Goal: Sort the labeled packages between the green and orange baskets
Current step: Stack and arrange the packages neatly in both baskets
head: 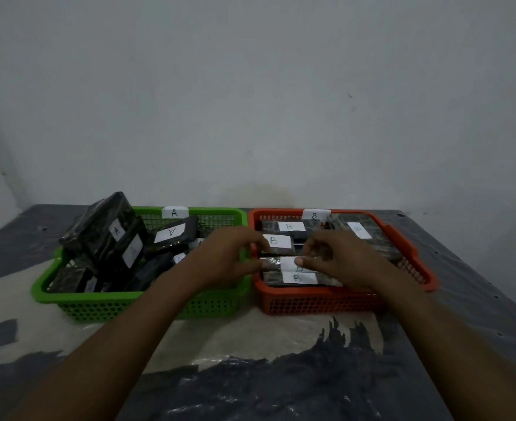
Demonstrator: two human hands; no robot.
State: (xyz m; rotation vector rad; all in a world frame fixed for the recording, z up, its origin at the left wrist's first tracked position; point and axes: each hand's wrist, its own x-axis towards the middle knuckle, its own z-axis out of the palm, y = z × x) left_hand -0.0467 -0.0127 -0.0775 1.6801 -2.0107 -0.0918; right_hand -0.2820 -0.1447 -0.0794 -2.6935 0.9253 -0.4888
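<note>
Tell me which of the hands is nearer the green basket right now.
Left. The left hand hangs over the right edge of the green basket; the right hand is over the orange basket. Both seem to grip a B package there.

Both the green basket [68,302] and the orange basket [311,305] are perforated plastic. The packages [104,226] are wrapped in glossy dark film with matt white paper labels [299,278]. A crinkled, shiny plastic sheet covers the tabletop [250,384].

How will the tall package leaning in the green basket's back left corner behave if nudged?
The tall package probably tips easily: it stands tilted, poking above the green basket. Its glossy wrap may be slippery; its square edges suggest stiffness.
</note>
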